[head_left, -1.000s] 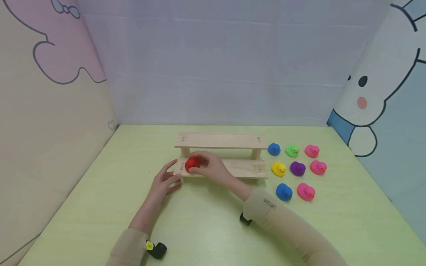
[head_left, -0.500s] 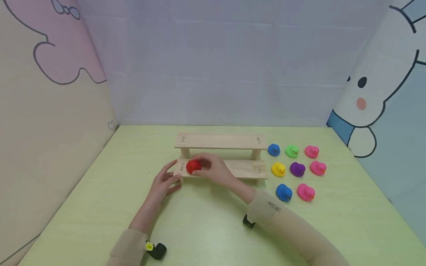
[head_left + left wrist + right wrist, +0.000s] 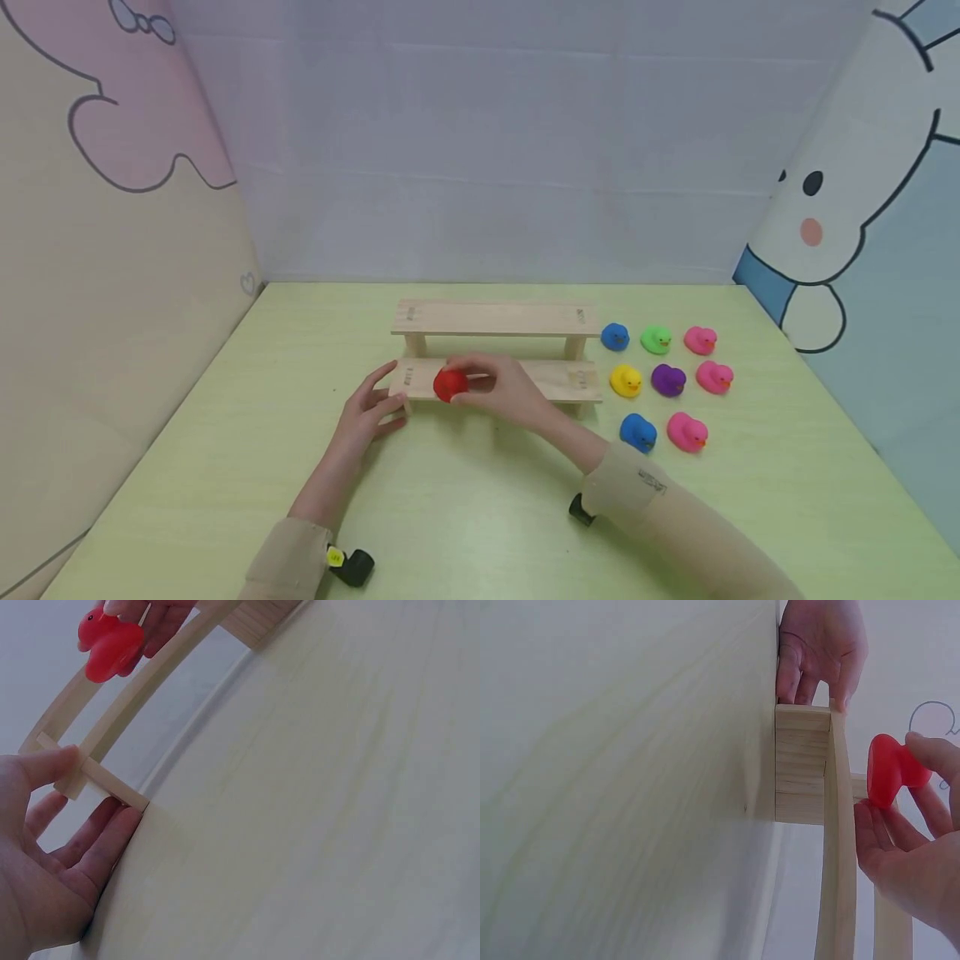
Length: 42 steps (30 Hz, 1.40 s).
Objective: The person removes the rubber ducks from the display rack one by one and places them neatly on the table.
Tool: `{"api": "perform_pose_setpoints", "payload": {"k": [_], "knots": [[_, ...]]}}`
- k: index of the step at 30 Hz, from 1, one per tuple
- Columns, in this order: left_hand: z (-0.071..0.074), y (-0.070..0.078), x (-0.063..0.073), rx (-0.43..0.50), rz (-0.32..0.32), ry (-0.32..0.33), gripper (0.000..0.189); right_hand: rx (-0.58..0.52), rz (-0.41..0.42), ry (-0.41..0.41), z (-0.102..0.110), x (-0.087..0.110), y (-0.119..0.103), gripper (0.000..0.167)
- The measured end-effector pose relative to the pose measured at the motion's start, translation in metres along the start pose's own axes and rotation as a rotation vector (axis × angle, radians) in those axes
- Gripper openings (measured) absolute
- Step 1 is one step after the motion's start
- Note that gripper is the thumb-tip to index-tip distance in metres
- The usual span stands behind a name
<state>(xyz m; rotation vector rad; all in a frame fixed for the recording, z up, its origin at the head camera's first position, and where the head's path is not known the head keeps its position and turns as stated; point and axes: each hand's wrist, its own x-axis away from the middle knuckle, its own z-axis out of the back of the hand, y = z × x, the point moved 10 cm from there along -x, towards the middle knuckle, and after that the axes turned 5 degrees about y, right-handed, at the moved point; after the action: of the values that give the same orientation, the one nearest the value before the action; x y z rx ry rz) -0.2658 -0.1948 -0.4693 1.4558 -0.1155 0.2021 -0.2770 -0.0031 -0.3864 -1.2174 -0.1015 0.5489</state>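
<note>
A red rubber duck is pinched between the thumb and fingers of my right hand, over the left part of the lower plank. In the left wrist view the duck shows its side, upright above the plank edge. My left hand holds the left end of the two-tier wooden shelf. Seen from the left wrist, the left thumb lies at the plank's corner while other fingers reach the leg. The right wrist view also shows the left hand against that end.
Rubber ducks stand in rows right of the shelf, among them a yellow duck, a purple duck, a green duck and a near blue duck. The upper plank rises behind the lower one. Fabric walls surround the table.
My right hand has moved a little to the right and nearer with the red duck, along the lower plank. The left hand keeps its place at the shelf's end.
</note>
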Motion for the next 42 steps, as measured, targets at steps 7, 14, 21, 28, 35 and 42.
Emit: {"api": "perform_pose_setpoints", "payload": {"k": [7, 14, 21, 28, 35, 42], "knots": [[0.0, 0.0, 0.0, 0.0, -0.003, 0.004, 0.059, 0.014, -0.002, -0.002, 0.013, 0.012, -0.002, 0.039], [0.001, -0.003, -0.001, 0.011, -0.006, 0.004, 0.059, 0.029, 0.013, -0.003, 0.029, 0.028, -0.006, 0.039], [0.001, -0.001, 0.0, 0.011, -0.019, -0.002, 0.059, 0.073, 0.003, 0.03, 0.052, 0.043, -0.006, 0.037], [0.002, -0.001, 0.0, 0.001, -0.009, 0.008, 0.059, 0.063, 0.022, 0.079, 0.083, 0.061, -0.011, 0.038], [-0.001, -0.001, -0.002, 0.006, -0.017, 0.001, 0.059, 0.132, 0.047, 0.141, 0.115, 0.082, -0.013, 0.041], [0.001, -0.002, -0.001, 0.001, -0.005, 0.008, 0.059, 0.29, -0.012, 0.187, 0.143, 0.1, -0.006, 0.045]]}}
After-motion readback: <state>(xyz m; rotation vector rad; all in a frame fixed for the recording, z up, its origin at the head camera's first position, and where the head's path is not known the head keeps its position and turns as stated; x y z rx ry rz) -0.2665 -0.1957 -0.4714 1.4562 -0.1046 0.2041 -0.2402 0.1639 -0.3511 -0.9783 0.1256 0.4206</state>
